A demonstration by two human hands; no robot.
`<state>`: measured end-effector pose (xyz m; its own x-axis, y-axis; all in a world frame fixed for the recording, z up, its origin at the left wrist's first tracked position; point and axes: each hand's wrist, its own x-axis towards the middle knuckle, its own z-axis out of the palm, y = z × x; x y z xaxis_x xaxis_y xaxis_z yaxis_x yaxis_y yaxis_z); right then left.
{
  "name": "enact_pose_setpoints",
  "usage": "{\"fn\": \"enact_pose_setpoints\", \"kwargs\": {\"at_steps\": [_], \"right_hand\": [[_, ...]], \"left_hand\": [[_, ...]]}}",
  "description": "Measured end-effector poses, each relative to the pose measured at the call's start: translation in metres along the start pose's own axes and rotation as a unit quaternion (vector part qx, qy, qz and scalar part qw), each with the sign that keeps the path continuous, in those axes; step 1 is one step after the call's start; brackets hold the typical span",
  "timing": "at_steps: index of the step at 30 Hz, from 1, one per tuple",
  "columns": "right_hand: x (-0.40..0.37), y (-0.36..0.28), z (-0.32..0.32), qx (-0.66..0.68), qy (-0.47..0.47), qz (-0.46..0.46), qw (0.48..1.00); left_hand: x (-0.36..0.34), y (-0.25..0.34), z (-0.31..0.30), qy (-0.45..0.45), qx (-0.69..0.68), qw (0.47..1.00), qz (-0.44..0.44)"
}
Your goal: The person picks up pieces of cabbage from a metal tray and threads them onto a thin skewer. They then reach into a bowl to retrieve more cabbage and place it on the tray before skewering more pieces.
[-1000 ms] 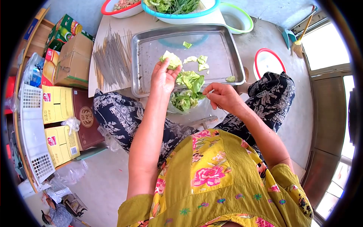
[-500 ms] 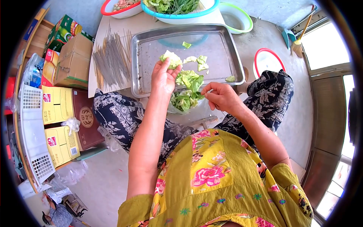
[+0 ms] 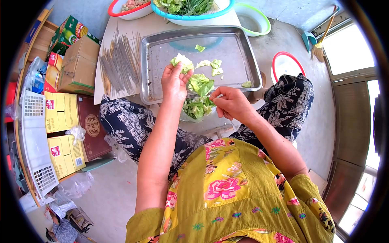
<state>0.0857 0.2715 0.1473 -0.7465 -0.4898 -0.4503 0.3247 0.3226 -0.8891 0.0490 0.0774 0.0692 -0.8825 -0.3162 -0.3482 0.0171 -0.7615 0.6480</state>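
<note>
Held up over the near part of the metal tray [image 3: 253, 67], a pale green lettuce leaf [image 3: 183, 61] is pinched in the fingers of my left hand [image 3: 175, 83]. My right hand [image 3: 233, 102] is closed in a pinch on what looks like a thin skewer, largely hidden by my fingers and the leaves. A bunch of lettuce leaves [image 3: 200, 84] hangs between my hands, close to my right fingertips. Below it, a clear plastic bag of torn lettuce [image 3: 195, 108] sits between my knees. Several small leaf pieces [image 3: 216, 65] lie in the tray.
Many bamboo skewers [image 3: 118, 62] lie on the table left of the tray. Behind it stand a blue-rimmed basin of greens [image 3: 192, 17] and a red-rimmed bowl [image 3: 131, 12]. Boxes [image 3: 77, 67] line the left side; a red-rimmed bucket [image 3: 285, 67] is on the floor at right.
My right hand has moved a little to the left, and the hanging leaves have shifted left with it toward my left hand. The left hand has hardly moved and still holds its leaf.
</note>
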Motion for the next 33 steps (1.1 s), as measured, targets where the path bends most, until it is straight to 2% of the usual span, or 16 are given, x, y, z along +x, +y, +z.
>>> {"fn": "enact_pose_setpoints", "kwargs": {"at_steps": [5, 9, 11, 33], "right_hand": [[0.003, -0.004, 0.004, 0.001, 0.008, -0.012, 1.000], [0.002, -0.001, 0.001, -0.037, -0.003, -0.017, 0.999], [0.003, 0.005, -0.001, -0.068, -0.005, -0.048, 0.996], [0.003, 0.032, -0.013, -0.119, 0.018, -0.101, 0.988]], "left_hand": [[-0.003, -0.008, 0.000, -0.024, 0.009, 1.000, 0.006], [-0.002, -0.004, -0.001, -0.005, 0.008, 1.000, 0.005], [-0.003, -0.003, -0.002, 0.004, 0.016, 1.000, 0.003], [0.004, 0.005, -0.006, 0.012, -0.049, 0.996, -0.068]]}}
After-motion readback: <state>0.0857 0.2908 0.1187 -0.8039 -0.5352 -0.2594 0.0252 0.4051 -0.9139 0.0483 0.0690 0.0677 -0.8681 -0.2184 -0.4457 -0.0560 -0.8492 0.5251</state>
